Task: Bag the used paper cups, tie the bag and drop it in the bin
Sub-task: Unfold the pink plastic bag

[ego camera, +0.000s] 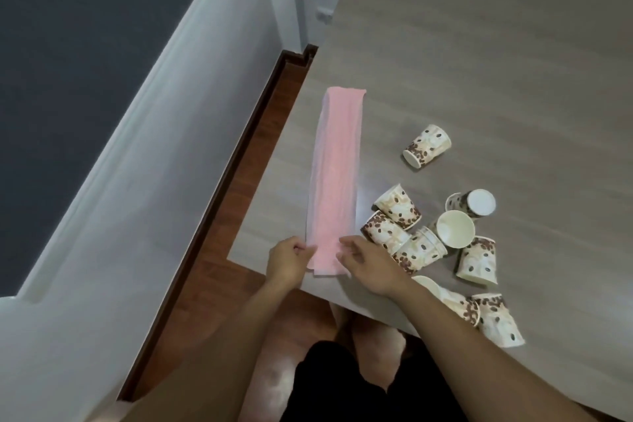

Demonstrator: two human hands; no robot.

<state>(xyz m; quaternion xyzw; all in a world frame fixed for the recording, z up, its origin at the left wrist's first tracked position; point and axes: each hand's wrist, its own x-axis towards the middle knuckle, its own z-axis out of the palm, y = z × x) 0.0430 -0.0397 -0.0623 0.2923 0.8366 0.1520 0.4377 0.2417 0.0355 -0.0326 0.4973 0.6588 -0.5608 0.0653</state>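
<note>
Pink bag [337,175] — folded flat on table [479,62], near end pinched by left hand [286,264] and right hand [368,267]; paper cups [428,233] scattered just beside.

Near-edge cup [445,293] partly hidden by right forearm [479,336]; table [479,44] cut off at right edge

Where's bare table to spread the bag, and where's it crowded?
Bare: the whole far table beyond the pink bag and the lone cup; also the gap between bag and that cup. Crowded: the cup cluster right of the bag's near end.
</note>
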